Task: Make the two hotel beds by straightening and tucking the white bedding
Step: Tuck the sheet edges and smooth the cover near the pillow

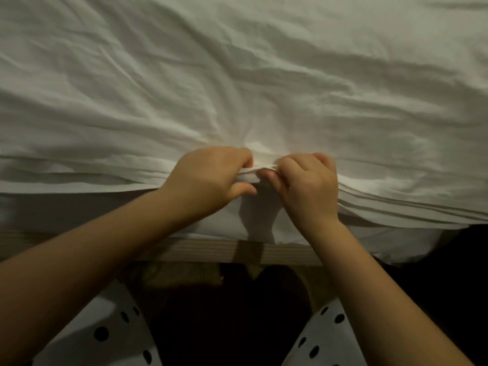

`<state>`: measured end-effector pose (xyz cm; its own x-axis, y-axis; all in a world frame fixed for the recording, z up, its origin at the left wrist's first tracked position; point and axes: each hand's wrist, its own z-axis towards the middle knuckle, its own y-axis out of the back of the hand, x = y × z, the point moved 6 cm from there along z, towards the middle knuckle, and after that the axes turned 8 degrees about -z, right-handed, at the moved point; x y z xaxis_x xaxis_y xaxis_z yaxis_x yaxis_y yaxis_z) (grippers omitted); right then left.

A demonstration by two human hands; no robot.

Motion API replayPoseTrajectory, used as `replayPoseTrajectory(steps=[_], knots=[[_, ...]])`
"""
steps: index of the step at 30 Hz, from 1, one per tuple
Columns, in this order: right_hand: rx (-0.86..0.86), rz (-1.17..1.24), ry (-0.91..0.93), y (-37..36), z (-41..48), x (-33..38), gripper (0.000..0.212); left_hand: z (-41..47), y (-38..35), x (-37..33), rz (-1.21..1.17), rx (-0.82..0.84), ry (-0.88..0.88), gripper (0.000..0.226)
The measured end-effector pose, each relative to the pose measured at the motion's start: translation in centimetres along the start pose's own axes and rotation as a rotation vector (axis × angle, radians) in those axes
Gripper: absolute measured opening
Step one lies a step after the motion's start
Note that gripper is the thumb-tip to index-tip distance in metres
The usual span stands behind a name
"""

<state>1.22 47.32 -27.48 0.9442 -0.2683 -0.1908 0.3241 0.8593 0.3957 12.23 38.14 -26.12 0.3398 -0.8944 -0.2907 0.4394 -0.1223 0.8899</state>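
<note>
Now: left hand (211,178) at near edge of bed (66,212), fingers curled, pinching fold of sheet (237,88). Right hand (306,186) just beside, pinching same fold. I see sheet wrinkled, spread across bed, creases fanning from grip, edge hanging over wood frame (206,250). Dotted cloth (105,313) below.

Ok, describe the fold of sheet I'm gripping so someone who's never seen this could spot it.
Start with the wrinkled white bedding filling the upper view, then follow its near edge above the wooden bed frame. Midway along, the left hand and right hand pinch one raised fold; nearby creases fan out from it.
</note>
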Motion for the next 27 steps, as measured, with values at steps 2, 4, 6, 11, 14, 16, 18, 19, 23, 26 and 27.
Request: replayPoseTrajectory(steps=[2, 4, 6, 11, 14, 16, 18, 19, 23, 26, 27], knots=[[-0.001, 0.03, -0.003, 0.1, -0.4, -0.1, 0.039, -0.7, 0.7, 0.5, 0.08, -0.205, -0.012, 0.014], [-0.015, 0.059, -0.012, 0.3, -0.7, -0.1, 0.038, -1.3, 0.6, 1.3, 0.201, -0.31, -0.002, 0.013], [-0.025, 0.083, -0.046, 0.3, -0.9, 0.0, 0.036, -1.5, 0.0, 1.9, 0.257, -0.294, 0.007, 0.013], [0.067, -0.033, -0.301, -0.6, -3.3, -1.9, 0.028, -0.8, 0.2, 2.8, 0.148, -0.231, -0.163, 0.033], [0.09, -0.045, -0.344, -1.1, -5.4, -2.6, 0.021, -0.5, 0.0, 3.0, 0.151, -0.117, -0.183, 0.036], [0.049, -0.026, -0.362, -1.2, -5.4, -2.8, 0.025, -0.5, -0.3, 3.0, 0.178, -0.064, -0.151, 0.04], [0.028, 0.02, -0.37, -1.0, -4.5, -2.7, 0.035, -0.6, 0.0, 2.9, 0.172, -0.103, -0.126, 0.033], [0.037, 0.052, -0.376, -0.7, -3.8, -2.8, 0.04, -0.7, 0.4, 2.8, 0.165, -0.138, -0.127, 0.028], [0.244, 0.097, -0.357, 1.1, 0.7, -4.1, 0.038, -0.9, 3.8, 1.6, 0.045, -0.262, -0.109, 0.006], [0.439, 0.169, -0.249, 3.0, 4.1, -5.0, 0.029, -0.5, 6.9, 1.8, -0.009, -0.187, -0.213, 0.009], [0.489, 0.209, -0.209, 3.6, 5.2, -5.3, 0.029, -0.4, 7.5, 2.1, -0.003, -0.111, -0.272, 0.013]])
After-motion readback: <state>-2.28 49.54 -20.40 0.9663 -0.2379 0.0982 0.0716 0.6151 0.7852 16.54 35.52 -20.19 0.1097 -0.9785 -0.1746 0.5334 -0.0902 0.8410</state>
